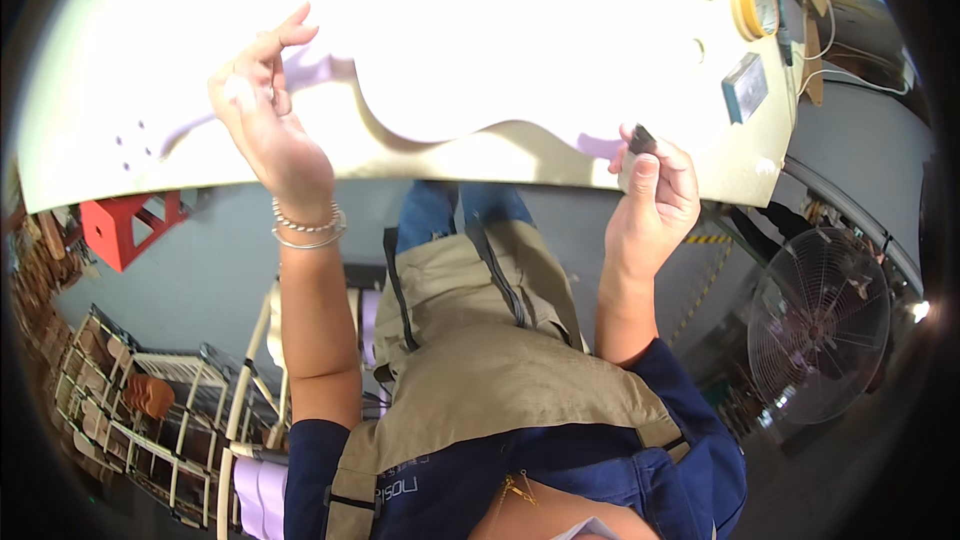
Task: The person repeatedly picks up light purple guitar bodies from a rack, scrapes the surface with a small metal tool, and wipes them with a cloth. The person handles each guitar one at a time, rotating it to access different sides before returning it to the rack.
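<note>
Right hand [652, 202] pinches a small dark-tipped piece [643, 141] by the near right edge of the table [738, 155], left hand [268, 125] loosely spread, so a slackening grip could let it fall.

In my right hand [650, 215] I hold a small dark piece [643, 140]; my left hand [262, 110], fingers loosely bent, is over the table [470, 162].

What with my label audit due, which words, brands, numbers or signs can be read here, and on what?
Shirt: pale lettering on the chest, not copied out here; its smaller line is too small to read.
Tape: any marks too blurred to read.
Fan: any marking too small.
</note>
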Motion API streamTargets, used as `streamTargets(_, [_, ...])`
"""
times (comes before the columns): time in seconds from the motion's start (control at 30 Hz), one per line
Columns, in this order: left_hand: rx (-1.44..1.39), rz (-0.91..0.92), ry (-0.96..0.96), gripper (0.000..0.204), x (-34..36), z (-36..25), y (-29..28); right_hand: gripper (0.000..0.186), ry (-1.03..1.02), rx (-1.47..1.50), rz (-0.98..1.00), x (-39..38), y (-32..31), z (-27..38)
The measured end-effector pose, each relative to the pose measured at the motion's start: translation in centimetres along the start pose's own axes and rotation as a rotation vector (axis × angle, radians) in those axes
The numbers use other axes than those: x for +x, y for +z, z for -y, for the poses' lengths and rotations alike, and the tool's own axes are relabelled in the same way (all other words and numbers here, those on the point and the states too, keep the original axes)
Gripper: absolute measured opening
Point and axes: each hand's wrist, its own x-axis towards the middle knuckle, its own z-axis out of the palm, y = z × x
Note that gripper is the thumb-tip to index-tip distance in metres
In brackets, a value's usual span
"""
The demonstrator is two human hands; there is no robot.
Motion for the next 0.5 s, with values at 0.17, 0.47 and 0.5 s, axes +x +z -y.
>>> streamTargets(0.17, [0.772, 0.316, 0.095, 0.029, 10.1, 2.2, 2.6, 0.018, 0.152, 0.084, -0.198, 3.0, -3.7, 1.8])
streamTargets(0.47, [1.279, 0.171, 0.143, 0.061, 14.8, 3.3, 7.6, 0.02, 0.251, 0.008, -0.099, 9.4, -8.7, 2.2])
streamTargets(0.5, [1.259, 0.015, 0.221, 0.066, 14.1, 3.5, 5.6, 0.021, 0.282, 0.021, -0.085, 10.3, -9.1, 1.6])
